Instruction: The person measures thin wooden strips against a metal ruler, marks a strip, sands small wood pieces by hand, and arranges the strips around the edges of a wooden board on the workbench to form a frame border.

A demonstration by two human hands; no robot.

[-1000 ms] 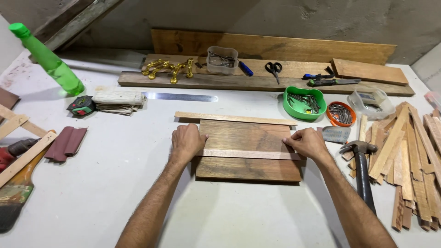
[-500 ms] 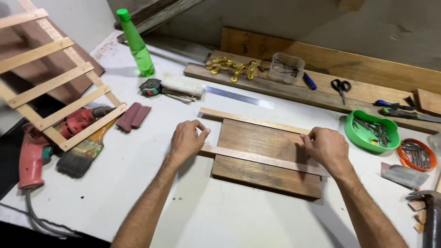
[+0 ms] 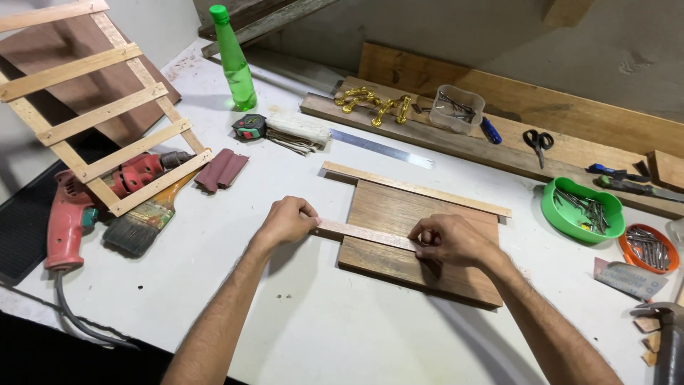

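A dark wooden board [image 3: 399, 214] lies flat on the white table [image 3: 299, 314]. A thin pale wooden strip [image 3: 363, 232] lies across its middle. My left hand [image 3: 286, 221] pinches the strip's left end, which sticks out past the board. My right hand [image 3: 450, 241] grips the strip further right, over the board. A longer pale strip [image 3: 413, 188] rests along the board's far edge.
A red drill [image 3: 78, 207], a brush [image 3: 142, 222] and a slatted wooden frame [image 3: 92, 114] lie left. A green bottle [image 3: 235, 60], tape measure [image 3: 250, 127], steel ruler [image 3: 381, 148], scissors [image 3: 538, 141], a green bowl [image 3: 581, 210] and an orange lid [image 3: 647, 247] of nails sit beyond. A hammer [image 3: 666, 342] lies right.
The camera swung left, bringing the drill and frame into view. My right hand slid left along the strip, from the board's right edge to its middle. The left hand now pinches the strip's end.
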